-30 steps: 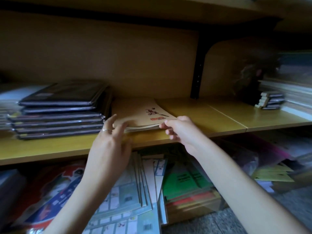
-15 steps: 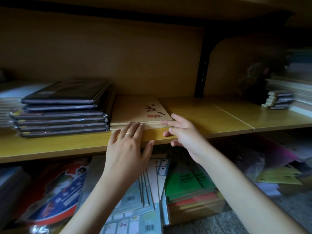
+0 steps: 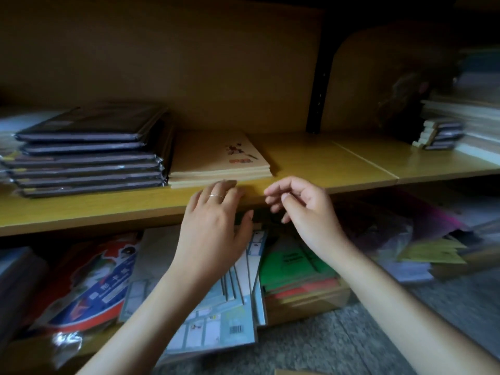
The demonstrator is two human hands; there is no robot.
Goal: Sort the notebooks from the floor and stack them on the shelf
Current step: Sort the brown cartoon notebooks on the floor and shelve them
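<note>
A low pile of tan notebooks (image 3: 219, 161) lies flat on the wooden shelf (image 3: 311, 163), its top cover carrying a small printed figure and red lettering near the right corner. The pile sits just beside a taller stack of dark plastic-wrapped books (image 3: 86, 158) on its left, the two close enough that I cannot tell whether they touch. The left hand (image 3: 213, 212) is released, fingers straight and together, a thin ring (image 3: 215, 196) on one of them; its fingertips lie at the front edge of the tan pile (contact looks likely, though the blur leaves it unsure). The right hand (image 3: 303, 207) hovers in front of the shelf's front lip, fingers loosely curled and grasping nothing, apart from the pile. Farther right on the shelf stands a small stack of little books (image 3: 438, 133). Below the shelf, on the floor (image 3: 338, 342), lie green notebooks (image 3: 292, 263), pale wrapped packs with a barcode (image 3: 216, 320) and a red and blue package (image 3: 89, 280).
</note>
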